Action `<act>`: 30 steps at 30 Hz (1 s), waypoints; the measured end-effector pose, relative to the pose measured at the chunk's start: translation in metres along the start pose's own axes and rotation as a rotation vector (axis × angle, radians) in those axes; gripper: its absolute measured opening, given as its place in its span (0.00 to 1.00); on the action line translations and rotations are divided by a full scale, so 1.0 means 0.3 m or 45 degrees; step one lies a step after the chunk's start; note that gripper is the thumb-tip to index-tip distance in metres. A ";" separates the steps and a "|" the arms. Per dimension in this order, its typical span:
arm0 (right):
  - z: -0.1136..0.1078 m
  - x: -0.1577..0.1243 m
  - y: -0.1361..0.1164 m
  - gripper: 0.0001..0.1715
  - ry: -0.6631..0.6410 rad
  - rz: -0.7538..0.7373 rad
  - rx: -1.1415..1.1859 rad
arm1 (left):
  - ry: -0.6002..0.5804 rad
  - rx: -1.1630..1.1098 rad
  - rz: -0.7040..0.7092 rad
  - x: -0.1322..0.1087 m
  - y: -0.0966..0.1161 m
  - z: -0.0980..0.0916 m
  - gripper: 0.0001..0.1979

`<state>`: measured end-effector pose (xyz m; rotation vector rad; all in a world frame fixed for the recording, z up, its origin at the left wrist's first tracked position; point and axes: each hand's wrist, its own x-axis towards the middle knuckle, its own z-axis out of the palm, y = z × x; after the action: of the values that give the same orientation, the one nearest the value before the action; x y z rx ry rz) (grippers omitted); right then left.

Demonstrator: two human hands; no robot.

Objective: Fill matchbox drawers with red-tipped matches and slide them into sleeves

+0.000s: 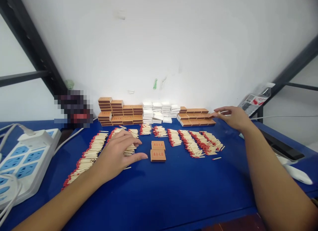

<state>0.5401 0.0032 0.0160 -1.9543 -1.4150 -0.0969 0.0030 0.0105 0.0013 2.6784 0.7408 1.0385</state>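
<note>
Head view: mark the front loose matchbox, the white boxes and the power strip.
front matchbox (158, 155), head view, middle of its printed top face.
white boxes (160, 112), head view, front of the middle stack.
power strip (27, 158), head view, blue socket panel on its top.

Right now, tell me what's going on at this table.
A person works at a blue table. The left hand lies spread on a heap of matches, beside two orange boxes. The right hand reaches the orange stack at the back right, touching its edge; grip unclear. More matches lie in rows; white boxes stand along the wall.
</note>
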 end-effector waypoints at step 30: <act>0.302 0.094 -0.106 0.27 0.082 -0.161 -0.021 | -0.014 0.035 -0.027 -0.010 0.010 -0.004 0.11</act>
<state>0.4938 0.0829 -0.0231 -1.8570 -1.4983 -0.2282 0.0015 0.0064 0.0013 2.6913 0.7851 1.0153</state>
